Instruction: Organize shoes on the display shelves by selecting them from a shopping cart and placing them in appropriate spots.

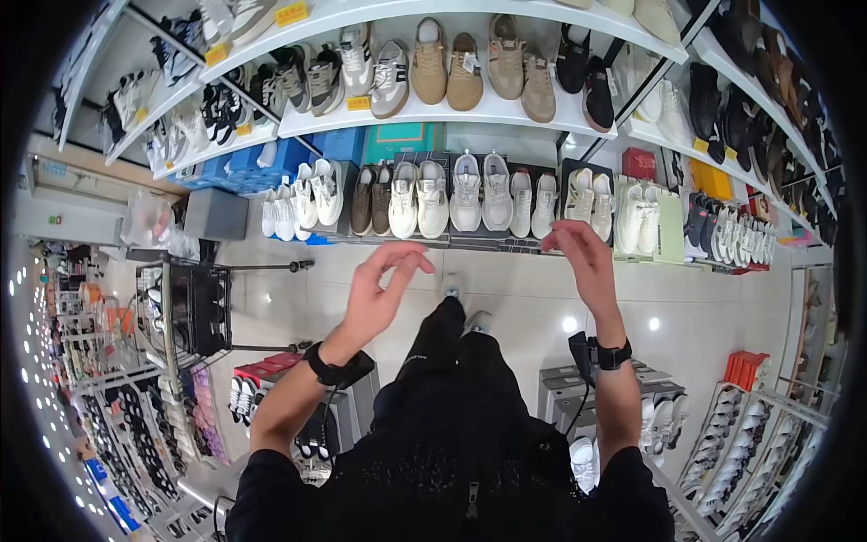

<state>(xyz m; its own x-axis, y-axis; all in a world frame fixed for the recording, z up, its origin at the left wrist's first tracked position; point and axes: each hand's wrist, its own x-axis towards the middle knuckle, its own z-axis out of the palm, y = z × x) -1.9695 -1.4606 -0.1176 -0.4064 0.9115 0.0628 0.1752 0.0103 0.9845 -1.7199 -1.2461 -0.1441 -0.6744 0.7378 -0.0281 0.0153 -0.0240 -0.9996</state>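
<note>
My left hand [381, 285] hovers over the floor with its thumb and fingers curved and apart, holding nothing. Closest to it is a cream pair of sneakers [418, 199] in the low row on the shoe boxes. My right hand [585, 262] is raised at about the same height, fingers bent and apart, with nothing in it. Just beyond its fingertips are white sneakers [533, 206] and another cream pair [591, 200]. Between the two hands, light grey sneakers [481, 194] sit side by side. Neither hand touches a shoe.
A white shelf [452, 122] above carries tan, grey and black shoes. On the left stands a black wheeled cart [194, 307]. Grey shoe boxes [578, 393] are stacked at my right, and more shoe racks [741, 443] line the right side. My feet are on the tiled floor [704, 307].
</note>
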